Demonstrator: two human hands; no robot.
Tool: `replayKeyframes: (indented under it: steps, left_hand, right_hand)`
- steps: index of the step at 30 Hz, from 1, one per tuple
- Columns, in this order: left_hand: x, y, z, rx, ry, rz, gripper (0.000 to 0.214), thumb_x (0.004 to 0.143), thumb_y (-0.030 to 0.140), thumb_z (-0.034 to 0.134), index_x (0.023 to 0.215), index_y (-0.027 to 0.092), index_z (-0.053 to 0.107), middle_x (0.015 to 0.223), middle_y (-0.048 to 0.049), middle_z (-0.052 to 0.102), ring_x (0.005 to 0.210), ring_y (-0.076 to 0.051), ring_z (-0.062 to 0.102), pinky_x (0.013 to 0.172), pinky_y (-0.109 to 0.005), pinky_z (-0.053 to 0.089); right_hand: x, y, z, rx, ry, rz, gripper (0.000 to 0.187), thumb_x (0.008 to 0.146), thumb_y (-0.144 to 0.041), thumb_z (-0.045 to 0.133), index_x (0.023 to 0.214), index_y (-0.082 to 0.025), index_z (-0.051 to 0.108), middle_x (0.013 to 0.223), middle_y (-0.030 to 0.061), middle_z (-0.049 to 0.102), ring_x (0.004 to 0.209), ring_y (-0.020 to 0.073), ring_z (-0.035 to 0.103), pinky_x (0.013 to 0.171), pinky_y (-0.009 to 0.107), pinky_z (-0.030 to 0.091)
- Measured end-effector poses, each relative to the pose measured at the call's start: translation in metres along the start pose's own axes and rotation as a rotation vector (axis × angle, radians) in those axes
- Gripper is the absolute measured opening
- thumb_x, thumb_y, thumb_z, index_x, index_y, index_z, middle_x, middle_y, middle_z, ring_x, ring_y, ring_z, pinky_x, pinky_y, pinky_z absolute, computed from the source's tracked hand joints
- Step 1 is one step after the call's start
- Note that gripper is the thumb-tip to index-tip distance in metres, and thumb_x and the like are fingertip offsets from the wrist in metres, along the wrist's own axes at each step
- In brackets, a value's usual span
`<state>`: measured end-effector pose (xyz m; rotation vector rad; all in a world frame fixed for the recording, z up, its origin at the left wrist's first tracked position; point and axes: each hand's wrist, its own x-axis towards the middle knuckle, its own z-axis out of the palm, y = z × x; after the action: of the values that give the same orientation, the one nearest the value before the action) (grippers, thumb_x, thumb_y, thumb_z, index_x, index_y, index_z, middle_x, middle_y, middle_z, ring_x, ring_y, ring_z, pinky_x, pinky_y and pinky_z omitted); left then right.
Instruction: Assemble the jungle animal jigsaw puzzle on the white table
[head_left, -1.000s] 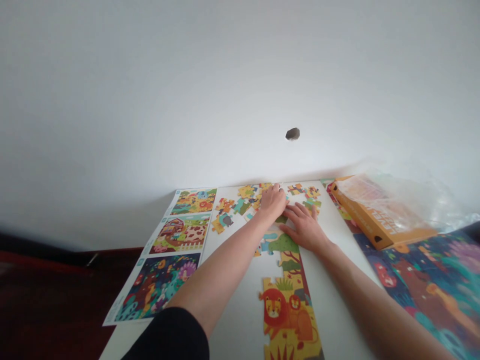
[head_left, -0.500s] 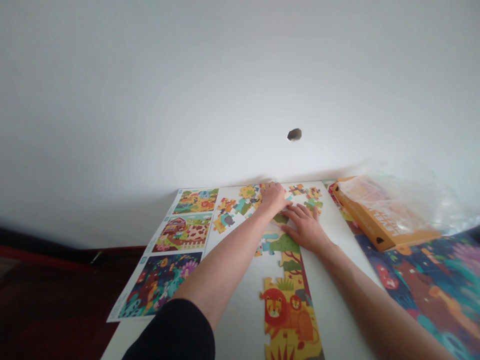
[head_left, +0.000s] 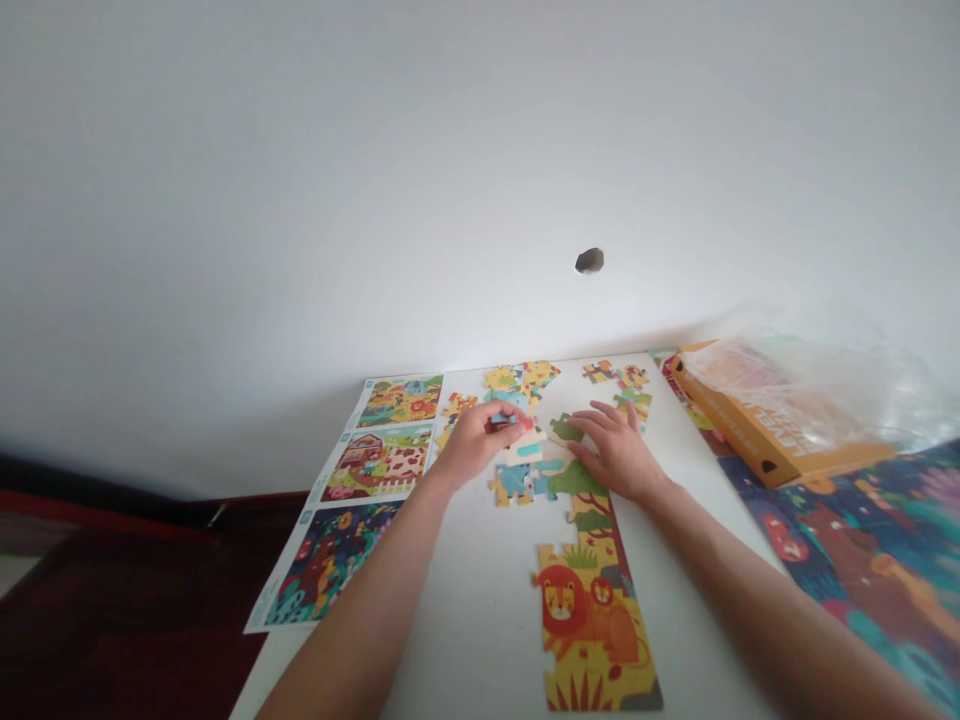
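Left grip [head_left: 476, 437] pinches puzzle piece [head_left: 527, 425] — right grip [head_left: 616, 450] splayed loose, inside table edge [head_left: 571, 365]

Your left hand [head_left: 480, 438] and right hand [head_left: 621, 455] are bare. Your uncovered forearms [head_left: 386, 590] widen from slim wrists [head_left: 658, 494]

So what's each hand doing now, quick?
Left hand: closed, pinching a small blue-and-red jigsaw piece.
Right hand: open, nearest a knobbly green jigsaw piece.
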<state>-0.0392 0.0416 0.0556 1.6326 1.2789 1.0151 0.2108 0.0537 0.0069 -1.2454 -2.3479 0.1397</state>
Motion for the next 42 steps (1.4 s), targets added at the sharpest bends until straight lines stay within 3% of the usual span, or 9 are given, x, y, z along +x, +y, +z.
replayKeyframes:
  steps: [4,10,17,22,26,30,36,39,42]
  left_hand:
    - [-0.047,-0.022,-0.019,-0.001,-0.157,-0.135,0.031,0.081,0.043,0.070,0.091,0.014,0.071,0.065,0.0013,0.060,0.050,-0.007,0.041,0.047,-0.020,0.027]
    - [-0.051,-0.038,-0.021,-0.077,-0.196,-0.170,0.039,0.082,0.041,0.069,0.110,0.014,0.071,0.082,-0.0051,0.070,0.065,-0.013,0.058,0.058,-0.022,0.042]
    - [-0.048,-0.036,-0.002,-0.213,-0.094,-0.157,0.052,0.078,0.037,0.075,0.126,0.019,0.067,0.101,-0.0075,0.074,0.078,-0.017,0.064,0.068,-0.026,0.050]
    - [-0.049,-0.033,0.007,-0.146,-0.148,-0.112,0.045,0.082,0.042,0.071,0.120,0.018,0.070,0.099,-0.0080,0.073,0.077,-0.017,0.065,0.068,-0.026,0.051]
    - [-0.048,-0.034,0.004,-0.180,-0.083,-0.075,0.042,0.091,0.048,0.057,0.115,0.015,0.067,0.087,-0.0074,0.070,0.074,-0.017,0.066,0.070,-0.028,0.053]
    - [-0.050,-0.033,-0.002,-0.219,0.014,-0.100,0.058,0.089,0.041,0.060,0.140,0.021,0.041,0.082,0.0002,0.063,0.061,-0.012,0.062,0.059,-0.024,0.049]
    - [-0.053,-0.029,-0.014,-0.081,-0.125,-0.115,0.047,0.085,0.038,0.063,0.129,0.020,0.059,0.086,-0.0030,0.064,0.059,-0.011,0.054,0.059,-0.025,0.049]
    - [-0.053,-0.030,-0.017,-0.033,-0.179,-0.105,0.047,0.085,0.038,0.062,0.129,0.021,0.063,0.095,-0.0058,0.067,0.057,-0.010,0.053,0.057,-0.024,0.049]
    - [-0.054,-0.031,-0.016,-0.053,-0.221,-0.105,0.049,0.085,0.041,0.062,0.129,0.021,0.064,0.085,-0.0043,0.066,0.057,-0.011,0.052,0.056,-0.023,0.048]
  right_hand:
    - [-0.006,-0.028,-0.006,0.095,-0.030,-0.126,0.036,0.099,-0.032,0.046,0.132,-0.024,0.057,0.132,0.0104,0.064,0.134,0.0297,0.046,0.117,0.064,0.007]
    - [-0.011,-0.046,-0.004,0.203,-0.178,-0.272,0.048,0.097,-0.044,0.052,0.141,-0.024,0.050,0.141,0.0104,0.058,0.137,0.0284,0.043,0.119,0.056,0.009]
    - [-0.009,-0.055,-0.007,0.331,-0.128,-0.246,0.032,0.094,-0.051,0.058,0.101,-0.022,0.068,0.100,0.0078,0.072,0.099,0.0227,0.060,0.097,0.042,0.037]
    - [-0.011,-0.058,0.000,0.432,-0.090,-0.074,0.029,0.095,-0.045,0.055,0.081,-0.020,0.061,0.077,0.0023,0.065,0.080,0.0178,0.057,0.081,0.034,0.040]
    - [-0.011,-0.051,0.002,0.545,-0.066,0.128,0.027,0.095,-0.045,0.053,0.090,-0.020,0.061,0.073,-0.0008,0.062,0.066,0.0140,0.053,0.068,0.029,0.042]
    - [-0.012,-0.045,0.003,0.607,-0.013,0.248,0.035,0.095,-0.048,0.052,0.107,-0.018,0.063,0.072,-0.0012,0.060,0.062,0.0132,0.052,0.060,0.026,0.043]
    - [-0.011,-0.043,0.002,0.624,-0.056,0.143,0.040,0.096,-0.046,0.051,0.124,-0.019,0.062,0.074,-0.0006,0.059,0.066,0.0138,0.055,0.065,0.026,0.046]
    - [-0.010,-0.043,0.000,0.642,-0.073,0.116,0.038,0.095,-0.046,0.054,0.122,-0.020,0.064,0.075,-0.0007,0.060,0.069,0.0140,0.057,0.070,0.026,0.048]
    - [-0.009,-0.042,-0.001,0.640,-0.101,0.025,0.035,0.098,-0.044,0.049,0.118,-0.022,0.068,0.087,0.0038,0.067,0.079,0.0164,0.061,0.077,0.029,0.050]
